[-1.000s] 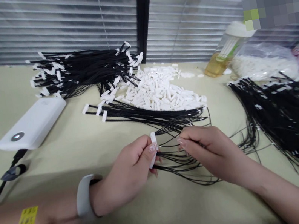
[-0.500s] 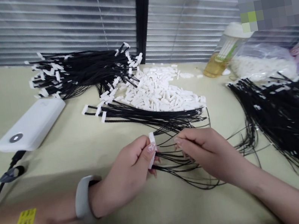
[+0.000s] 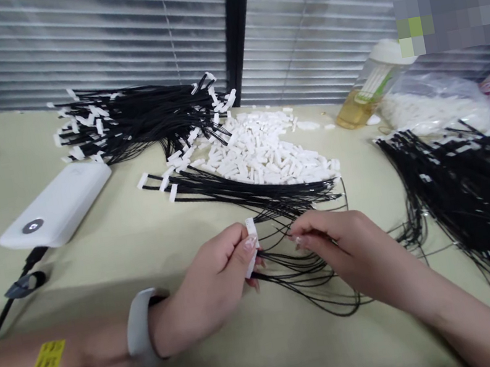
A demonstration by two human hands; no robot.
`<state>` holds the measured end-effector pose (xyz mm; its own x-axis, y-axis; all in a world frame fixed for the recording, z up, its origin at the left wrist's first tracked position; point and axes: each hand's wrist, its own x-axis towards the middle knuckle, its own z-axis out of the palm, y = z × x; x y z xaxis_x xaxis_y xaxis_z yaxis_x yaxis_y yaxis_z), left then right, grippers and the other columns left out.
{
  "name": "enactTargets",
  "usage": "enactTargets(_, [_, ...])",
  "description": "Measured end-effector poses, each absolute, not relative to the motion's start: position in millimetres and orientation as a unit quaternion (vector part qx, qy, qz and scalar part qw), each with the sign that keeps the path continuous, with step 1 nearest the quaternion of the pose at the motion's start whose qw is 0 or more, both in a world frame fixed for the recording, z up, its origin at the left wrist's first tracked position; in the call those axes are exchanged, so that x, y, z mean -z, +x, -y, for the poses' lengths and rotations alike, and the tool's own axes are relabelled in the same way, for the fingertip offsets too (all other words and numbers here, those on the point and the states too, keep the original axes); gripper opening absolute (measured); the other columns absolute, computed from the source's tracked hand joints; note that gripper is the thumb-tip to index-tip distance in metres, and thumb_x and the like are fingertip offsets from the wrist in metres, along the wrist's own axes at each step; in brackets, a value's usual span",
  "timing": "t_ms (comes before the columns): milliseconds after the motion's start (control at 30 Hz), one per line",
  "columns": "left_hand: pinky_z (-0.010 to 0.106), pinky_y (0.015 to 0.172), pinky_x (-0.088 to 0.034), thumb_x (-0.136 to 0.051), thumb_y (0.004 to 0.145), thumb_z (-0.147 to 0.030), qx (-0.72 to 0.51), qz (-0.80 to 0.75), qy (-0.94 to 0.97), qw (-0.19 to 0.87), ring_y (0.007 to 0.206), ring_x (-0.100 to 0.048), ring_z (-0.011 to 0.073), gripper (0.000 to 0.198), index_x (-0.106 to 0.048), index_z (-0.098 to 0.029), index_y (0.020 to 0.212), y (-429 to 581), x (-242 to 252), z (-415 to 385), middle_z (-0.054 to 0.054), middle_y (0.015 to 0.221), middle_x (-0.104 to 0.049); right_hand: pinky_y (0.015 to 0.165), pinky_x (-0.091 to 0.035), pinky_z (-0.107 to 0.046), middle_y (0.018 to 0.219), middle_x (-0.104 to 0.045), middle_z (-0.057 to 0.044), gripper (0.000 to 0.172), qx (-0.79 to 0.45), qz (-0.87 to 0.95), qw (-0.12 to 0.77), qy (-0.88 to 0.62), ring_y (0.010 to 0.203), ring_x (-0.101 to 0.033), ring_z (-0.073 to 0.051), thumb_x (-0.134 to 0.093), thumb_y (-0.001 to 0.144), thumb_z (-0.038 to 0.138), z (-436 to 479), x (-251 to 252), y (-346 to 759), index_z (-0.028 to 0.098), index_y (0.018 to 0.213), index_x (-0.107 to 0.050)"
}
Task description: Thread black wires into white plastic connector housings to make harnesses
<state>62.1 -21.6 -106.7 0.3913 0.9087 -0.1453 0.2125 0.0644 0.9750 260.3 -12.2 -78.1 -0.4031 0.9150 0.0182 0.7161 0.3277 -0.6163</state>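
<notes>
Between its thumb and fingers, my left hand [image 3: 222, 272] grips a long white plastic connector [image 3: 251, 227], tilted nearly upright. Several thin black wires [image 3: 293, 263] run from that connector rightward, under and past my right hand [image 3: 337, 246]. The right hand's thumb and index finger are pinched together around the end of a thin black wire, just right of the connector. Its other fingers are curled and partly hidden. Beyond both hands lies a bundle of black cables [image 3: 231, 189] with white connectors on its left ends. Behind that bundle is a heap of loose white connectors [image 3: 262, 149].
A large stack of black cables [image 3: 143, 113] lies at the back left. At left sits a white power bank [image 3: 58, 205] with a black cable plugged in. On the right are a big black wire bundle [image 3: 459, 204], a bottle of yellow liquid [image 3: 357, 108] and a clear plastic bag [image 3: 436, 104].
My right hand has shifted slightly, its thumb and index finger now pinched closer on a wire end. My left hand keeps hold of the connector. The whole view has drifted slightly.
</notes>
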Motion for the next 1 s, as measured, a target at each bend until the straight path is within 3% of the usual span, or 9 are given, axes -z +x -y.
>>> enactTargets(133, [0.021, 0.052, -0.046, -0.031, 0.088, -0.039, -0.303, -0.461, 0.613, 0.566, 0.06, -0.051, 0.009, 0.028, -0.041, -0.019, 0.071, 63, 106, 22, -0.003, 0.071, -0.048, 0.065, -0.04, -0.022, 0.081, -0.06, 0.002, 0.016, -0.2, 0.825, 0.165, -0.503, 0.074, -0.053, -0.009, -0.046, 0.082, 0.013, 13, 78, 257, 0.022, 0.084, -0.058])
enactTargets(400, [0.021, 0.053, -0.045, -0.031, 0.088, -0.039, -0.303, -0.463, 0.626, 0.549, 0.058, -0.049, 0.0085, 0.029, -0.043, -0.019, 0.072, 62, 106, 22, -0.004, 0.066, -0.046, 0.062, -0.038, -0.018, 0.075, -0.053, 0.002, 0.011, -0.211, 0.822, 0.279, -0.451, 0.07, -0.048, -0.006, -0.048, 0.082, 0.014, 19, 79, 246, 0.02, 0.079, -0.057])
enactTargets(600, [0.023, 0.055, -0.046, -0.03, 0.089, -0.04, -0.292, -0.46, 0.616, 0.569, 0.064, -0.053, 0.0102, 0.028, -0.045, -0.019, 0.077, 62, 108, 22, -0.001, 0.076, -0.049, 0.056, -0.034, -0.02, 0.063, -0.047, 0.003, 0.021, -0.27, 0.803, 0.259, -0.463, 0.062, -0.044, -0.006, -0.044, 0.085, 0.021, 16, 82, 245, 0.017, 0.065, -0.047])
enactTargets(1000, [0.023, 0.055, -0.047, -0.031, 0.088, -0.038, -0.294, -0.449, 0.619, 0.573, 0.063, -0.052, 0.011, 0.027, -0.042, -0.019, 0.073, 63, 104, 23, -0.002, 0.069, -0.045, 0.054, -0.033, -0.021, 0.06, -0.044, 0.002, 0.025, -0.291, 0.795, 0.255, -0.468, 0.06, -0.043, -0.008, -0.042, 0.085, 0.023, 17, 84, 239, 0.016, 0.061, -0.044])
